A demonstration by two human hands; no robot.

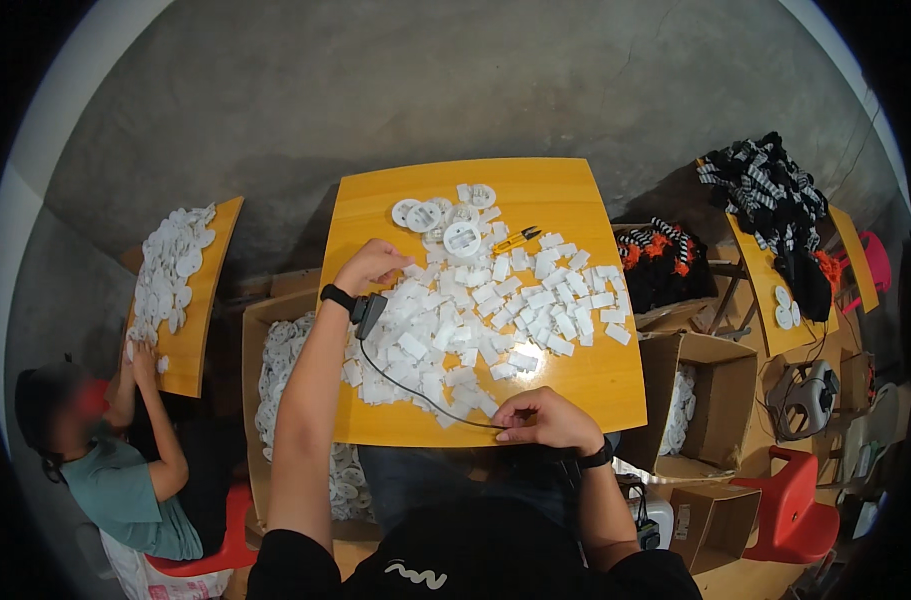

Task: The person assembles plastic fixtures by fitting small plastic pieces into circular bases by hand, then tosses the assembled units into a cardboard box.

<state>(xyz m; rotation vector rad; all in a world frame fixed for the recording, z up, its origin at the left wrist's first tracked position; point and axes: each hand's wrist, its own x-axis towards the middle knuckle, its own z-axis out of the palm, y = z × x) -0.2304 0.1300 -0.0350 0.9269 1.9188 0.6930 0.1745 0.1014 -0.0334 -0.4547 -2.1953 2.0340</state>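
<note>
My left hand (pixel 374 265) is over the left side of the yellow table (pixel 565 185), its fingers curled together near the edge of a white pile. Whatever is between its fingertips is too small to make out. At the table's near edge, my right hand (pixel 550 418) is pinched closed. A black cable (pixel 415 392) runs from the device on my left wrist to the right fingertips; whether they grip it is hidden. Small white rectangular plastic pieces (pixel 565 300) cover the table's middle. Beyond them lie several round white discs (pixel 462 239) and a yellow-and-black cutting tool (pixel 516 239).
Left and right of the table stand cardboard boxes (pixel 715 400) holding white parts. A co-worker (pixel 125 480) sits at the left by another table (pixel 215 300) with white discs. Black and striped fabric items (pixel 765 190) heap at the right, behind a red chair (pixel 800 505).
</note>
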